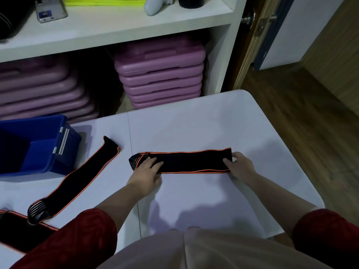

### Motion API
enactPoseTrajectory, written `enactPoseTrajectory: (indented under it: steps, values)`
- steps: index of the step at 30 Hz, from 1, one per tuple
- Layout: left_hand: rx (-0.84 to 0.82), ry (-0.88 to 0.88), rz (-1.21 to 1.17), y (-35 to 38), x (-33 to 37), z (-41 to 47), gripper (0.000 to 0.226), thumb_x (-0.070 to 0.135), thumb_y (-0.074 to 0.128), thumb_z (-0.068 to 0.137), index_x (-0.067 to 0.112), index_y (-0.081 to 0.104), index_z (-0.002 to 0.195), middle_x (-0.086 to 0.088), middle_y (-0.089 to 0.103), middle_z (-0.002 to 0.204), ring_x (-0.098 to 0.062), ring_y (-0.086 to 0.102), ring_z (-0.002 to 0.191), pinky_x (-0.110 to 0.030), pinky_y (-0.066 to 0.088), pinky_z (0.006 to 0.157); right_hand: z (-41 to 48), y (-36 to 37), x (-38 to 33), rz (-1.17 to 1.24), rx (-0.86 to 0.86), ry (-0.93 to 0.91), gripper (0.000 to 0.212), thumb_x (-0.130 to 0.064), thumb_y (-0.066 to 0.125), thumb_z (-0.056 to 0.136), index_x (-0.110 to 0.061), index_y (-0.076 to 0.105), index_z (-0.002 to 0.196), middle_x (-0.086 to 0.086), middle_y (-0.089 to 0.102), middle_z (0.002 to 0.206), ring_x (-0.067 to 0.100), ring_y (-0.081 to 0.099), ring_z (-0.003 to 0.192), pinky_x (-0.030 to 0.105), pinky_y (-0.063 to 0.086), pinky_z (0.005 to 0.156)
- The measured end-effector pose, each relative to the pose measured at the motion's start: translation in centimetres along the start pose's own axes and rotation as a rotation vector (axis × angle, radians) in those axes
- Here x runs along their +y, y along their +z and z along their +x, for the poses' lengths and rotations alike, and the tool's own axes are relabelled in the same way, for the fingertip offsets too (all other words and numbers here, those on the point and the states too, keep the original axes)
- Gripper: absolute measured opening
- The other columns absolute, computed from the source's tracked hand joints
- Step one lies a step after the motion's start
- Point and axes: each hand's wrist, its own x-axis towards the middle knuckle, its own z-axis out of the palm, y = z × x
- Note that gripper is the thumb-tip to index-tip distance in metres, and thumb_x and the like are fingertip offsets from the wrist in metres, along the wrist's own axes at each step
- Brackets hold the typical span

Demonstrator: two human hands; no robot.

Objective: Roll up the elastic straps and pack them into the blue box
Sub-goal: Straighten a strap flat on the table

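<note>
A black elastic strap with orange edging [186, 161] lies flat and folded double across the white table [213, 125]. My left hand [146, 174] presses its fingers on the strap's left, striped end. My right hand [240, 166] pinches the strap's right end. A second black-and-orange strap [77, 179] lies unrolled on a diagonal to the left. A third strap [17, 232] shows partly at the bottom left corner. The blue box [44, 152] stands open at the table's left edge; its inside looks dark and I cannot tell what it holds.
Behind the table a white shelf unit [120, 28] holds stacks of purple plastic steps [161, 74]. A wooden door [250, 41] and wood floor [314, 117] are to the right. The table's rounded right edge [303, 167] lies close to my right hand.
</note>
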Motion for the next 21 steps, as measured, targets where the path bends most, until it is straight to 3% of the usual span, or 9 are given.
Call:
enactPoseTrajectory:
  steps: [3,6,10,12,16,21]
  values:
    - [-0.023,-0.007,0.0,-0.1,0.1,-0.1,0.059,0.034,0.05,0.092,0.021,0.033,0.147,-0.006,0.026,0.157,-0.026,0.013,0.148,-0.036,0.017,0.119,-0.4,0.1,-0.6,0.138,0.046,-0.012,0.028,-0.034,0.052,0.091,-0.02,0.058,0.115,0.005,0.065,0.101,0.022,0.057,0.092,0.028,0.038,0.078]
    - [-0.045,-0.019,-0.001,-0.2,0.1,-0.1,0.061,0.036,0.051,0.091,0.022,0.031,0.147,-0.006,0.023,0.158,-0.025,0.011,0.148,-0.036,0.017,0.12,-0.4,0.2,-0.9,0.095,0.082,-0.043,0.013,-0.028,0.057,0.089,-0.016,0.06,0.088,0.002,0.062,0.087,0.02,0.054,0.083,0.027,0.035,0.073]
    - [-0.06,-0.014,0.001,-0.5,0.1,-0.1,0.062,0.035,0.051,0.091,0.022,0.03,0.148,-0.006,0.022,0.159,-0.025,0.01,0.149,-0.036,0.016,0.12,-0.2,0.4,-1.1,0.004,0.101,-0.072,0.035,-0.024,0.059,0.088,-0.016,0.043,0.057,0.001,0.048,0.062,0.025,0.051,0.072,0.032,0.032,0.058]
    - [-0.075,-0.01,0.009,-0.6,-0.1,0.0,0.063,0.034,0.052,0.091,0.022,0.029,0.148,-0.006,0.021,0.159,-0.026,0.01,0.149,-0.037,0.017,0.12,-0.2,0.5,-1.2,-0.066,0.088,-0.092,0.038,-0.023,0.058,0.088,-0.016,0.041,0.055,0.0,0.046,0.06,0.024,0.049,0.071,0.029,0.031,0.054]
    - [-0.089,-0.004,0.015,-0.8,-0.5,0.1,0.062,0.034,0.053,0.09,0.024,0.03,0.148,-0.004,0.022,0.158,-0.025,0.012,0.148,-0.039,0.022,0.118,0.2,0.2,-0.6,-0.02,0.129,-0.06,0.018,-0.02,0.062,0.086,-0.005,0.06,0.076,0.006,0.06,0.073,0.025,0.055,0.075,0.029,0.036,0.064]
    - [-0.057,-0.044,0.014,-0.9,-0.7,0.1,0.062,0.037,0.05,0.089,0.024,0.031,0.147,-0.007,0.022,0.158,-0.026,0.011,0.148,-0.041,0.022,0.118,0.8,-0.2,-1.2,-0.019,0.1,-0.018,0.026,-0.021,0.062,0.086,-0.013,0.048,0.065,0.003,0.054,0.065,0.025,0.053,0.073,0.028,0.035,0.065]
